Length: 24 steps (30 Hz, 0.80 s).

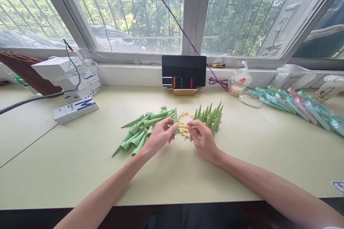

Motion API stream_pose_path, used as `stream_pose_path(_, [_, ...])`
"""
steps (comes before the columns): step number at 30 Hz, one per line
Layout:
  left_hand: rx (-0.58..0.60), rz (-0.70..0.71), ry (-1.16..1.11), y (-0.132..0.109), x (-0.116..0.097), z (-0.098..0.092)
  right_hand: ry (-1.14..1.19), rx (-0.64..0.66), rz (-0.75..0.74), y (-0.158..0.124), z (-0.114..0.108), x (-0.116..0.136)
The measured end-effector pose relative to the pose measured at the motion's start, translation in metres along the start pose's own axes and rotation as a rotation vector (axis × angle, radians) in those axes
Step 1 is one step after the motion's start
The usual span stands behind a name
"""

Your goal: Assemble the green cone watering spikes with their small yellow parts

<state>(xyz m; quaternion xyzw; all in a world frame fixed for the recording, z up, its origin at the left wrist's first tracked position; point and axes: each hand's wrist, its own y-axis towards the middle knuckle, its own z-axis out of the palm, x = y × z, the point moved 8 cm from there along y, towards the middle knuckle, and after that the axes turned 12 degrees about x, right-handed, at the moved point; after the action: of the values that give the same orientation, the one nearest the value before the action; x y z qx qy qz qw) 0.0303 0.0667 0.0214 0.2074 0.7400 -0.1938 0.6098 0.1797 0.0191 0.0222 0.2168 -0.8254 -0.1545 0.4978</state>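
My left hand (162, 134) is closed around a green plastic plant-watering spike (175, 116), its pointed tip up. Opposite it, my right hand (203, 139) pinches a small yellow plastic valve (184, 126) at the fingertips, close to the spike but seemingly apart from it. Between and behind the hands lies a loose heap of yellow valves (185, 135). To the left, several green spikes (137, 137) lie on their sides in a pile. A tight group of green spikes (209, 114) stands tip-up at the right, with yellow bits showing around their bases; my right hand partly hides it.
A phone (184, 82) leans against a dark tablet-like screen (184, 65) at the back. White boxes (80, 78) are stacked at the left, with another box (76, 110) before them. Teal and pink plastic items (298, 102) and a tied plastic bag (240, 80) lie at the right.
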Motion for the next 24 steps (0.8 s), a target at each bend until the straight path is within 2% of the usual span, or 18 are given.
stream_pose_path(5, [0.026, -0.004, -0.044, -0.0007, 0.0000, 0.0021, 0.014, 0.028, 0.051, 0.0003, 0.0013, -0.0027])
stream_pose_path(11, [0.052, -0.005, -0.126, -0.0010, 0.0003, 0.0040, 0.039, 0.045, 0.033, 0.0010, 0.0029, -0.0025])
stream_pose_path(24, [0.078, -0.026, -0.153, -0.0011, 0.0026, 0.0049, 0.067, 0.089, 0.017, 0.0019, 0.0071, -0.0039])
